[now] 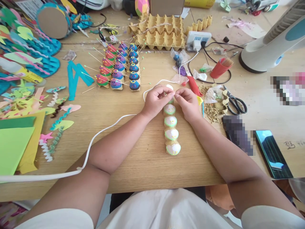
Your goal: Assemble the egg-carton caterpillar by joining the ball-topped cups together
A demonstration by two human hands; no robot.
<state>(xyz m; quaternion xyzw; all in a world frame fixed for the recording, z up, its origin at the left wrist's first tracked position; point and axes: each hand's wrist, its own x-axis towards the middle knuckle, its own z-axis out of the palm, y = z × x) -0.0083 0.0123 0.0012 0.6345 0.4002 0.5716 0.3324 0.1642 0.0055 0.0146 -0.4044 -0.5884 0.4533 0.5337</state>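
A strip of egg-carton cups (170, 121), covered in white with pale green rims and small yellow dots, lies lengthwise on the table in front of me. My left hand (157, 99) and my right hand (188, 103) meet over its far end, partly hiding the cups there. Both hands are closed, thumbs and forefingers pinched close together. Whatever is between the fingertips is too small to make out. Just beyond them the white top of the far cup (169, 86) shows.
Painted cup strips (117, 74) with thin stalks stand beyond my left hand, before egg trays (162, 31). Paper cutouts and sheets (16, 140) cover the left. Scissors (235, 103), a phone (274, 154) and a fan base (257, 57) lie right. A white cable (102, 130) crosses left.
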